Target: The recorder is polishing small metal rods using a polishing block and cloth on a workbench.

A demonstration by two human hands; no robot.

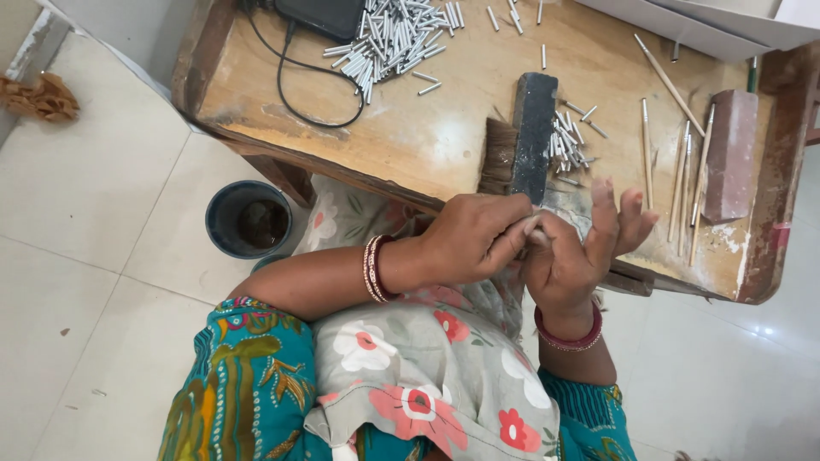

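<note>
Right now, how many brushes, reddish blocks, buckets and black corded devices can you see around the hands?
Brush: 1
Reddish block: 1
Bucket: 1
Black corded device: 1
Total: 4

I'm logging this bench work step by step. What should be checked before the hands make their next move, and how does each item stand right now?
1. Left hand fingers pressed into the right hand palm: ok.
2. Small pale piece held between the hands: cannot tell what it is, mostly hidden.
3. Pile of short metal tubes lying on the wooden table: ok.
4. Thin wooden sticks lying right of the hands: ok.
5. Black brush resting flat beyond the hands: ok.
6. Dark bucket upright on the floor: ok.
</note>
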